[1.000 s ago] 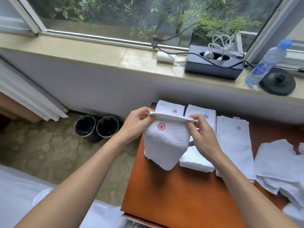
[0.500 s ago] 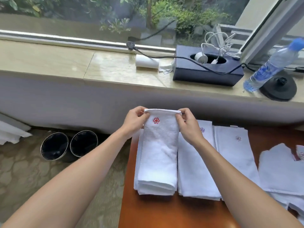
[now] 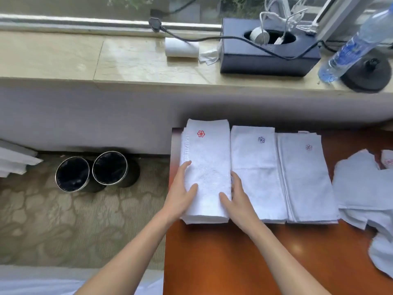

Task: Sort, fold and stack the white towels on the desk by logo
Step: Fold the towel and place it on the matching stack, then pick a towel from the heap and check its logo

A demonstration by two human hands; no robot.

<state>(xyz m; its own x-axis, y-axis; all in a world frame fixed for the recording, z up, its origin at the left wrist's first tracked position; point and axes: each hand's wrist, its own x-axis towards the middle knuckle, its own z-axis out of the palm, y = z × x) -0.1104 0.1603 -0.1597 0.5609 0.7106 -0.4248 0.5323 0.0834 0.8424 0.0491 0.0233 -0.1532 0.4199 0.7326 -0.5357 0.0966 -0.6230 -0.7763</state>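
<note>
Currently, on the desk (image 3: 212, 262), three folded piles are noted side by side: red-logo stack (image 3: 207, 167), blue-logo stack (image 3: 255, 177), pale-logo stack (image 3: 306, 184). A loose heap of unfolded towels (image 3: 365, 194) at the right is judged undone. The red-logo stack's near end is flanked by the left hand (image 3: 180, 194) and right hand (image 3: 236, 199), fingers straight, pressed flat, nothing gripped.

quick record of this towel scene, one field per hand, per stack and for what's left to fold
left hand: rests open on the red-logo stack's left side
right hand: rests open along its right side
red-logo stack: leftmost on the desk
blue-logo stack: middle
faint-logo stack: rightmost of three
loose towels: unfolded heap, right of stacks
</note>
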